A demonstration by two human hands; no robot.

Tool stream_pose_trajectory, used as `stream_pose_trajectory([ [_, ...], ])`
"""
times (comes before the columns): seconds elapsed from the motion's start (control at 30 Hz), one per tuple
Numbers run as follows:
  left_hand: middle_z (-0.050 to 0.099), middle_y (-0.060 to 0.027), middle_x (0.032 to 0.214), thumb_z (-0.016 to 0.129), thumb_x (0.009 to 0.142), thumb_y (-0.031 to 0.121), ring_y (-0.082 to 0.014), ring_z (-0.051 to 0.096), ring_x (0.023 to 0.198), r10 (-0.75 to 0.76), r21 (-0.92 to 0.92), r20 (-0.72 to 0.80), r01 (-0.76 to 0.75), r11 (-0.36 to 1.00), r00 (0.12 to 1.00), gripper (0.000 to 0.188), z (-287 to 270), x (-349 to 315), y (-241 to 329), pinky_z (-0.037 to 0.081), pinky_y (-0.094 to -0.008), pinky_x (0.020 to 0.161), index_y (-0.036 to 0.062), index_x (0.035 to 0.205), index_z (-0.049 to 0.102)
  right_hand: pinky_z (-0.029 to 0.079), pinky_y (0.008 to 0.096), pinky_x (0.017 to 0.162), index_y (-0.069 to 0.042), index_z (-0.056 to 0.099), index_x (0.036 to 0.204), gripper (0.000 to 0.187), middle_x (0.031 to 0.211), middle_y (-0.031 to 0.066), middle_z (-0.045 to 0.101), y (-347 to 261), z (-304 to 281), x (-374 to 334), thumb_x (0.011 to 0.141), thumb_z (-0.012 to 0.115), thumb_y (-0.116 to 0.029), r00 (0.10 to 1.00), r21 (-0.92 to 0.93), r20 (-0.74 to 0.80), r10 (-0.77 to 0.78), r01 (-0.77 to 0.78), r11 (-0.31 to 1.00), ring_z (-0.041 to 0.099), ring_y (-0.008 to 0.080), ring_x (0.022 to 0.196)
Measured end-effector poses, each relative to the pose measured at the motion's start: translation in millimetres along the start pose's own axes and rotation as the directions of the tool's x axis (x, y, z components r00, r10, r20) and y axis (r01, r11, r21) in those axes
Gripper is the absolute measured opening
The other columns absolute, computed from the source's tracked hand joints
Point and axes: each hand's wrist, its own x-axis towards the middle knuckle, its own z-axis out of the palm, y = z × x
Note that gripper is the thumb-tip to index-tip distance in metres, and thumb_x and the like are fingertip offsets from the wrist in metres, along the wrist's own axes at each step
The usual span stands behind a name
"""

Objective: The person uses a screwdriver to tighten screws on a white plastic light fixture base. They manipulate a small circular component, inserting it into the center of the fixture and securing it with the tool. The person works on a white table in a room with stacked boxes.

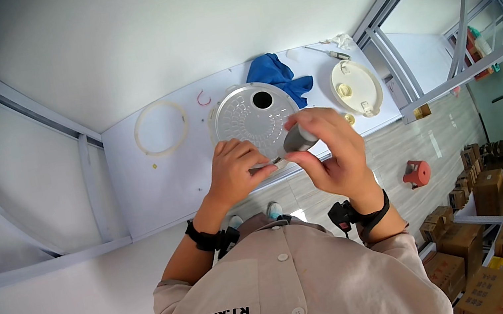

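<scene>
My right hand (334, 146) is closed round a small grey cylinder with a pale end (299, 138), perhaps a bottle. Its narrow end points toward a small dark, flat piece (261, 167) pinched in the fingers of my left hand (233, 168). The two ends are close together; whether they touch I cannot tell. Beyond both hands a round silver metal plate (244, 114) lies on the white table, with a stamped pattern and a black round spot or hole (262, 100) near its far right. My hands cover its near edge.
A cream ring (138, 133) lies at the table's left, near a small red hook-shaped piece (204, 101). Behind the plate is a blue cloth (273, 72). A cream round cover (367, 86) and a screwdriver-like tool (334, 55) lie right. A red stool (417, 173) and cardboard boxes (490, 290) stand on the floor side.
</scene>
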Motion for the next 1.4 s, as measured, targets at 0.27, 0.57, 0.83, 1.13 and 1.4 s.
stream_pose_trajectory([
  [0.27, 0.066, 0.0037, 0.083, 0.092, 0.071, 0.031, -0.02, 0.06, 0.085, -0.01, -0.008, 0.013, 0.01, 1.0, 1.0, 0.022, -1, -1, 1, 0.04, -0.0376, 0.082, 0.0165, 0.076, 0.077, 0.058, 0.0363, 0.084, 0.0, 0.064, 0.138, 0.061, 0.113, 0.0169, 0.067, -9, 2, 2, 0.084, 0.089, -0.011, 0.999, 0.088, -0.046, 0.025, -0.021, 0.996, 0.069, 0.0304, 0.096],
  [0.57, 0.068, 0.0037, 0.083, 0.092, 0.072, 0.031, -0.0197, 0.06, 0.085, -0.01, -0.01, 0.021, 0.01, 1.0, 1.0, 0.021, -2, 1, 2, 0.04, -0.0371, 0.082, 0.0161, 0.077, 0.077, 0.057, 0.0394, 0.082, 0.001, 0.064, 0.135, 0.055, 0.116, 0.0183, 0.066, -11, 1, -9, 0.085, 0.086, -0.007, 0.993, -0.144, -0.115, 0.04, -0.057, 0.988, 0.066, 0.0298, 0.099],
  [0.83, 0.067, 0.0045, 0.083, 0.091, 0.073, 0.03, -0.0193, 0.06, 0.085, 0.003, -0.013, 0.007, -0.003, 1.0, 1.0, 0.02, -1, -1, 0, 0.04, -0.0368, 0.082, 0.0164, 0.076, 0.077, 0.057, 0.0415, 0.096, 0.0, 0.06, 0.14, 0.06, 0.135, 0.023, 0.066, -5, 0, -5, 0.086, 0.085, -0.008, 0.98, 0.296, 0.114, 0.161, -0.188, 0.936, 0.068, 0.0377, 0.119],
  [1.13, 0.065, 0.0047, 0.082, 0.091, 0.075, 0.029, -0.019, 0.06, 0.084, 0.002, 0.01, 0.003, -0.002, 1.0, 1.0, 0.019, 0, -1, 0, 0.041, -0.037, 0.081, 0.0172, 0.075, 0.076, 0.056, 0.036, 0.071, 0.0, 0.062, 0.129, 0.064, 0.105, 0.0151, 0.07, -19, 27, -20, 0.076, 0.096, -0.01, 0.972, -0.219, -0.22, -0.088, 0.039, 0.975, 0.067, 0.0295, 0.083],
  [1.4, 0.065, 0.0053, 0.082, 0.091, 0.074, 0.028, -0.0186, 0.061, 0.085, 0.026, -0.013, -0.013, -0.026, 1.0, 1.0, 0.019, -1, 1, -1, 0.041, -0.0369, 0.081, 0.0181, 0.073, 0.075, 0.057, 0.0379, 0.093, 0.001, 0.036, 0.159, 0.078, 0.124, 0.0187, 0.066, -25, 31, -11, 0.095, 0.08, -0.006, 0.881, 0.272, -0.125, 0.455, -0.411, 0.87, 0.069, 0.0263, 0.112],
])
